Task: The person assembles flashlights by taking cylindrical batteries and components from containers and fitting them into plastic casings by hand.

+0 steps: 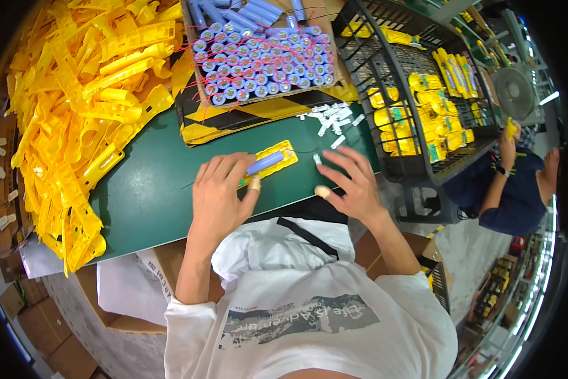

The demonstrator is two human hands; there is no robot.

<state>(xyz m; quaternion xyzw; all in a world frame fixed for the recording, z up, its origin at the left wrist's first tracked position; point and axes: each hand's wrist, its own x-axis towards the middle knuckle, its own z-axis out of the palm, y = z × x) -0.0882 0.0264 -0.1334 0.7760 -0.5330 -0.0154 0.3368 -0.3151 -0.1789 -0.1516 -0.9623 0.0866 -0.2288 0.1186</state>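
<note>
My left hand (pixel 221 192) grips the near left end of a yellow plastic casing (pixel 288 151), thumb at its near edge and fingers over the far side. A blue cylindrical battery cell (pixel 266 163) lies lengthwise inside it. From the casing's right end a thin dark wire seems to run toward my right hand (pixel 353 183). That hand is just above the green table with thumb and fingers apart. By its index fingertip is a small white connector piece (pixel 317 159); whether they touch is hard to tell. Pale covers sit on both thumbs.
Yellow casings (pixel 101 95) heap up on the left. Behind, a cardboard box (pixel 199 82) holds blue cells with red wires. Loose white connectors (pixel 334 117) lie on the green table (pixel 145 183). A black crate (pixel 391 161) with yellow assemblies stands right; beyond it is another person (pixel 511 183).
</note>
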